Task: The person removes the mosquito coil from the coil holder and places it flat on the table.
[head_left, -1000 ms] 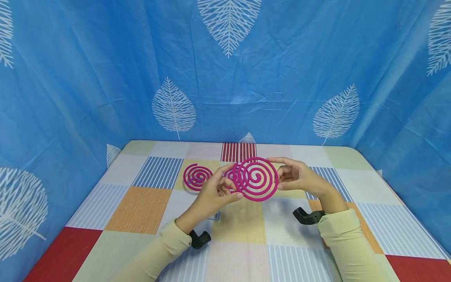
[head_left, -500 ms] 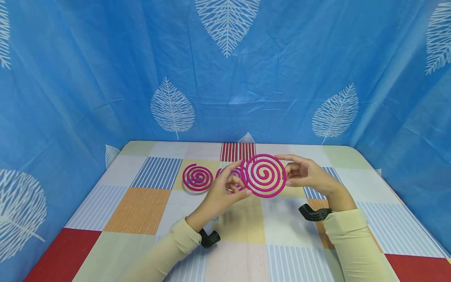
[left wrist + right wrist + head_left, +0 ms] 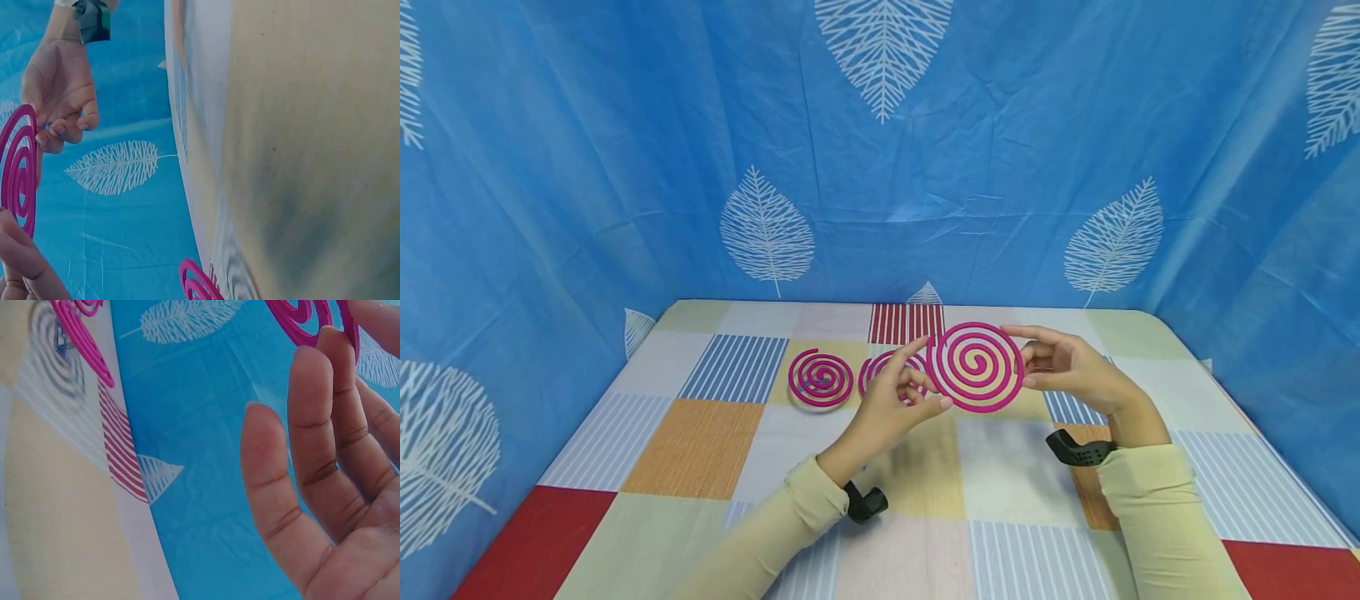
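Observation:
A magenta mosquito coil [image 3: 977,363] is held up in the air, its flat spiral facing me. My left hand [image 3: 887,408] pinches its left edge between thumb and index finger. At the opposite edge, my right hand [image 3: 1067,367] grips the coil with thumb and forefinger, the other fingers curled loosely. Behind my left hand are two more magenta coils: one [image 3: 822,377] in full view, the other [image 3: 862,382] partly hidden by that hand. The left wrist view shows the held coil [image 3: 22,181] nearly edge-on. Its rim [image 3: 300,325] tops the right wrist view.
A patchwork-patterned cloth [image 3: 700,450] covers the table. Blue curtain with white leaf prints [image 3: 880,208] surrounds it at the back and sides. One coil [image 3: 87,350] appears raised above the cloth, with its shadow below. Black wrist cameras [image 3: 1078,450] sit on both wrists.
Both hands have moved right and slightly up, carrying the coil between them. More of the second coil behind the left hand now shows. The fully visible coil has stayed put.

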